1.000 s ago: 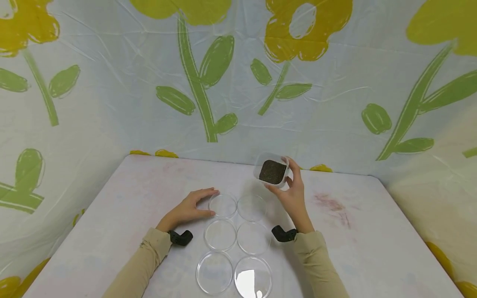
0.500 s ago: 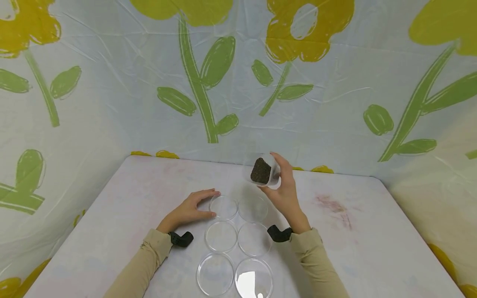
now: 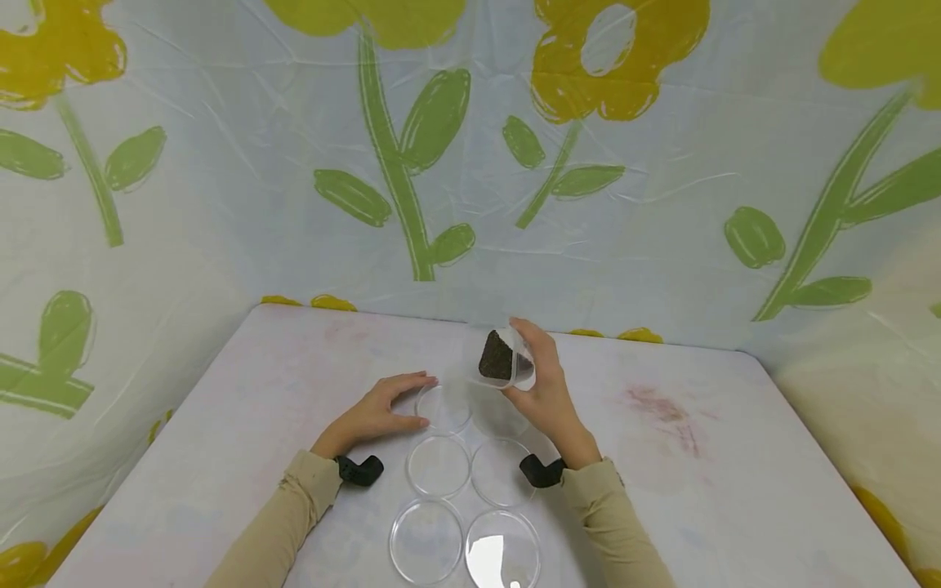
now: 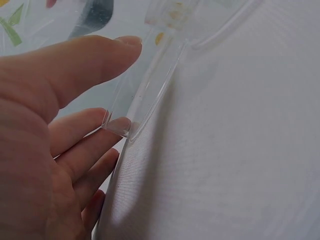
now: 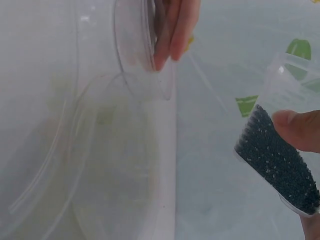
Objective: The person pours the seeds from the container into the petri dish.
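My right hand (image 3: 546, 392) grips a clear plastic tub (image 3: 522, 371) by its right side and holds it in the air, tipped to the left. Dark granules (image 5: 277, 157) lie heaped toward the tub's lower side. Beneath the tub is the far right petri dish (image 3: 500, 415), partly hidden by the tub and hand. My left hand (image 3: 378, 415) holds the far left petri dish (image 3: 443, 408) at its edge, fingers at the back and thumb (image 4: 100, 65) at the front. No granules can be made out in the dishes.
Several clear petri dishes stand in two columns on the pale table (image 3: 294, 384); the nearest right dish (image 3: 503, 549) reflects a bright light. A flower-printed cloth (image 3: 279, 245) hangs behind and at both sides. A reddish stain (image 3: 665, 404) marks the table at right.
My right hand has moved left and slightly down, tipping the tub farther left, so the granules have slid toward its lower side. The left hand has stayed at its dish.
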